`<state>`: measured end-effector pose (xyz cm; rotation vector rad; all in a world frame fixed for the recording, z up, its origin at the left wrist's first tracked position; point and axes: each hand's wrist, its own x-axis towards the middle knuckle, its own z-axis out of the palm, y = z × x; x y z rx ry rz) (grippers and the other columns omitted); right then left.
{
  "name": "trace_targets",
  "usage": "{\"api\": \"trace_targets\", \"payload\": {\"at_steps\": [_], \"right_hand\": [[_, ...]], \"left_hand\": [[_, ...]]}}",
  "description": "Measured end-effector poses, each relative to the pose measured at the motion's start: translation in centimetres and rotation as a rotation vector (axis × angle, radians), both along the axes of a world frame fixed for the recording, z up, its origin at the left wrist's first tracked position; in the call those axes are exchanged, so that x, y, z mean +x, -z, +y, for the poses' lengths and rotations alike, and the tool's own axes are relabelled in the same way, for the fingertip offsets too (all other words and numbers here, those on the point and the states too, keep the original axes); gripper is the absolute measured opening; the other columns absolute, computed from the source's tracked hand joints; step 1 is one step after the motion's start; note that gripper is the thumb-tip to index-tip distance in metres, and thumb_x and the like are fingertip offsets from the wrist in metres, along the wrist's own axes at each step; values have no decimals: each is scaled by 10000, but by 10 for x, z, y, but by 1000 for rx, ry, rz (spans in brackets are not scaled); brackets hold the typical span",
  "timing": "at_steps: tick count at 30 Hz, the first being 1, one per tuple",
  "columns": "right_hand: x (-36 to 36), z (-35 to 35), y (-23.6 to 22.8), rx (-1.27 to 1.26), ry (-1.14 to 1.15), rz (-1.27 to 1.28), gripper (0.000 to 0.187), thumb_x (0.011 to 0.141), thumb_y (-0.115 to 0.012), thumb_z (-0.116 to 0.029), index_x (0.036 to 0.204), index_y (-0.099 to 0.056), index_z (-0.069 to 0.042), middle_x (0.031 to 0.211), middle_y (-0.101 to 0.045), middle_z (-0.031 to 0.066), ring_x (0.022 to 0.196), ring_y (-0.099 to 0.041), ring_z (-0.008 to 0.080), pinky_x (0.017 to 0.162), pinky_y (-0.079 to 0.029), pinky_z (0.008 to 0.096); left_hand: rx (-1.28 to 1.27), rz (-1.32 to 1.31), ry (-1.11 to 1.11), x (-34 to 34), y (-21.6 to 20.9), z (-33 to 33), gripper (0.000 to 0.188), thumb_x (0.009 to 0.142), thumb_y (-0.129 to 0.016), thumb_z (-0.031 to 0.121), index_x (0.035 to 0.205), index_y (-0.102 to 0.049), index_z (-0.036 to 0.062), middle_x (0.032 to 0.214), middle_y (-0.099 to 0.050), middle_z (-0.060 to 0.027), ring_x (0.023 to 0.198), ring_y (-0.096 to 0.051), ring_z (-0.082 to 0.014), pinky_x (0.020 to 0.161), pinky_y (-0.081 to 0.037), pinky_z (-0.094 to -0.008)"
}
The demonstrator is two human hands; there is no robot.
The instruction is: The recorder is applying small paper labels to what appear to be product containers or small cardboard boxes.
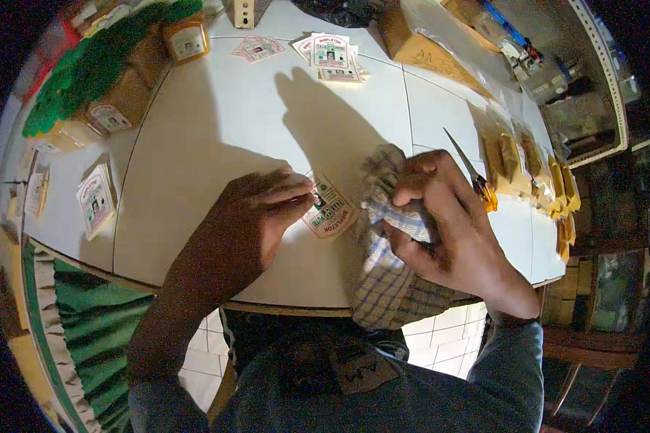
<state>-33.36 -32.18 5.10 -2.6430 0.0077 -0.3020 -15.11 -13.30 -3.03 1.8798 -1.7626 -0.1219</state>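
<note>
A printed paper label [332, 211], white with green and red, lies upside down on the white table near the middle. At its left edge my left hand [260, 206] has fingers and thumb together, their tips on the label and hiding part of it. My right hand [440, 216] is closed round a bunched checked cloth [386, 252], grey-brown and white with blue stripes. The cloth hangs over the table's front edge, just right of the label.
Loose labels [332, 54] lie at the back, with another stack [96, 202] at left. Scissors [477, 177] with orange handles lie beyond my right hand. Brown filled packets [531, 166] line the right side; labelled packs [115, 112] under green netting stand at left. A cardboard box [430, 50] is behind.
</note>
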Motion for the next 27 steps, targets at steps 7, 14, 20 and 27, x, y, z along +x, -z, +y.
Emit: {"api": "trace_targets", "payload": {"at_steps": [7,14,20,27], "right_hand": [[63,18,76,-200,-132,-263,260,766,-614,-86,1011,-553,-25,962,-513,171,914,-556,345,821,-502,403],[12,12,64,-427,-326,-126,291,765,-595,-90,1041,-543,-14,1026,-486,164,1005,-548,337,857,-500,416],[29,12,63,-401,-221,-68,333,842,-575,-161,1146,-550,-28,1064,-505,153,1023,-540,343,915,-491,405],[32,-8,72,-292,-115,-52,351,828,-587,-158,1142,-558,-5,1122,-538,184,1058,-536,357,965,-466,439]], "left_hand": [[125,9,-61,-4,-4,2,309,810,-586,25,1101,-676,81,1143,-681,-87,1247,-518,-267,1074,-366,-425],[159,-69,-150,-6,-2,11,312,847,-594,52,1130,-687,142,1241,-654,-16,1301,-475,-243,1133,-247,-527],[177,-73,-120,-5,2,12,313,865,-582,70,1143,-689,166,1259,-645,5,1302,-474,-242,1137,-236,-537],[170,-107,-179,-12,0,7,292,893,-564,97,1136,-693,194,1233,-658,19,1303,-474,-232,1148,-222,-534]]}}
